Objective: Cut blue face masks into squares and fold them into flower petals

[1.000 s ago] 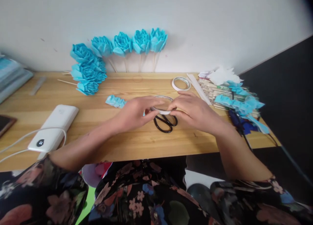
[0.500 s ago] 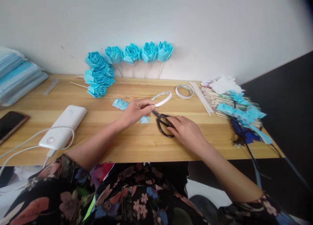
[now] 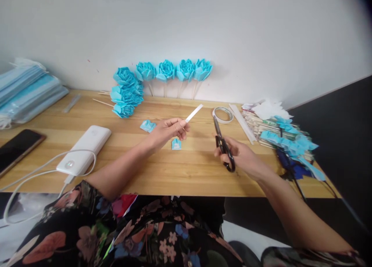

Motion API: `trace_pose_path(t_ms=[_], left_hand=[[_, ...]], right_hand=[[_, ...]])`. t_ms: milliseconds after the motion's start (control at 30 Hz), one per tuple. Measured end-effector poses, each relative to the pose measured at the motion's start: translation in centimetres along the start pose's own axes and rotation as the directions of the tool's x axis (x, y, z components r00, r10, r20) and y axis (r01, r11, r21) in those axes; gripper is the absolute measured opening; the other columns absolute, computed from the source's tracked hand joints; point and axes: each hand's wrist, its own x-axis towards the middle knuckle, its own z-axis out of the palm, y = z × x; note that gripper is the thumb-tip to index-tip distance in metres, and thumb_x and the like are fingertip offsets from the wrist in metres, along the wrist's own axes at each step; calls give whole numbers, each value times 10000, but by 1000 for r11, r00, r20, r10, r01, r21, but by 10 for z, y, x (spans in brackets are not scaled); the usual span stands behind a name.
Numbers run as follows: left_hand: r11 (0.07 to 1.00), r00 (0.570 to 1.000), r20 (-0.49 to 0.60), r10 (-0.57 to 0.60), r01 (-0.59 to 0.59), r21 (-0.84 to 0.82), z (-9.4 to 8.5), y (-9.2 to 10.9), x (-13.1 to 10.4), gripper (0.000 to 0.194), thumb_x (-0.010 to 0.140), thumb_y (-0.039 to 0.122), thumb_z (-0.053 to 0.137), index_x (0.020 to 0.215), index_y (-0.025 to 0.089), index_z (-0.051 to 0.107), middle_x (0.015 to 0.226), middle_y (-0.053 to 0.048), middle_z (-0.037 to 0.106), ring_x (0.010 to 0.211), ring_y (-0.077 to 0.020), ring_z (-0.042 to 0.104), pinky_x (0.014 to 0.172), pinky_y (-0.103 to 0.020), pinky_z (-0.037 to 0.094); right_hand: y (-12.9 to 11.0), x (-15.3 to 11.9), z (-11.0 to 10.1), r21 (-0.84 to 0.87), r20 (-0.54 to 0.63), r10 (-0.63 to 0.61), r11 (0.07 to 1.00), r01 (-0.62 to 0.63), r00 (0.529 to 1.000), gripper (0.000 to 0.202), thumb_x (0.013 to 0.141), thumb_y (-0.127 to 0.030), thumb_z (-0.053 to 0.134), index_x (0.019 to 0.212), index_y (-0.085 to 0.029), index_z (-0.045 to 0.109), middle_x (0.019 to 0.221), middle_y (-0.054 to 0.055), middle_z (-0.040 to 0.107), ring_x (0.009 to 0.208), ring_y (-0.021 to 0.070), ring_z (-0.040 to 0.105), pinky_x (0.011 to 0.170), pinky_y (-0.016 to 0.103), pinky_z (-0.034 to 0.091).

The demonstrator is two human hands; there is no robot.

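My left hand (image 3: 173, 128) is closed, pinching a roll of white tape (image 3: 194, 113) between thumb and fingers; it shows nearly edge-on, like a straight white band. My right hand (image 3: 234, 152) grips black-handled scissors (image 3: 222, 143), whose blades point up and away from me. Below my left hand lies a small folded light-blue piece (image 3: 176, 144) with a white patch. Another crinkled blue piece (image 3: 147, 126) sits beside the left wrist. A second tape roll (image 3: 223, 114) lies flat beyond the scissors' tips.
Several blue flowers on sticks (image 3: 165, 70) lean on the wall, with more piled (image 3: 127, 92) at their left. White sticks (image 3: 242, 123) and a heap of sticks and blue strips (image 3: 290, 135) lie right. A power bank (image 3: 84, 149), phone (image 3: 20, 149) and packaged masks (image 3: 31, 92) occupy the left.
My right hand has moved right with the scissors, away from my left hand, and raised their blades. The tape roll in my left hand has turned from a ring shape to nearly edge-on.
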Motion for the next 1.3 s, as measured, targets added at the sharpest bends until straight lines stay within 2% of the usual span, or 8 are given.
trace_pose_path(t_ms=[100,200,400,500,767,1000,1133,1300], left_hand=[[999,1000,-2,-8,8,-38,-1,-1,1,377,845,493,726,862,120,675,798,-41,670,655,-101,623,650,-255,510],[999,1000,11,-22,22,-28,-1,-3,1,404,838,517,726,870,117,675,802,-45,673,667,-109,631,664,-265,516],[999,997,66,-25,23,27,-3,-9,1,492,809,597,739,892,114,696,813,-64,693,732,-134,658,720,-284,524],[998,994,108,-23,17,59,-5,-12,0,504,827,617,715,918,122,707,823,-76,712,766,-145,668,768,-296,529],[998,989,147,-22,13,60,-5,-16,-1,495,814,604,741,942,128,705,856,-73,723,793,-146,678,809,-311,542],[997,989,149,-24,12,76,-4,-5,-3,514,791,609,760,951,122,712,912,-89,733,808,-149,676,817,-308,541],[996,981,193,-14,-4,94,-3,-3,-3,530,776,626,762,921,120,698,896,-80,718,800,-145,667,780,-291,541],[992,977,209,-32,5,129,-6,-7,-1,539,786,637,745,940,124,690,908,-80,718,828,-158,677,794,-300,546]], right_hand=[[0,-14,5,159,107,-45,987,27,993,763,786,-615,736,1415,-233,536,764,-28,551,622,119,510,726,355,564],[-1,-20,13,222,191,-141,970,97,971,810,774,-761,663,1407,-270,544,801,-22,502,665,126,488,804,394,579],[6,-14,21,263,384,-252,952,157,888,804,823,-785,571,1405,-231,549,956,58,558,771,163,527,842,392,544],[12,-7,23,305,434,-281,940,154,856,800,855,-781,529,1402,-198,565,928,45,532,729,142,506,853,396,537],[-5,6,29,238,409,-264,955,178,873,698,885,-710,574,1248,-122,672,795,15,510,589,91,461,633,297,538],[-6,9,27,251,426,-318,941,227,847,582,920,-641,576,1158,-128,710,730,7,512,558,94,452,613,296,530],[-12,12,31,259,389,-306,941,216,869,622,916,-639,590,1234,-113,679,702,-19,499,532,75,439,589,272,523],[-15,13,33,262,349,-261,949,174,900,608,871,-633,654,1184,-117,724,672,-35,503,468,47,417,524,241,513]])
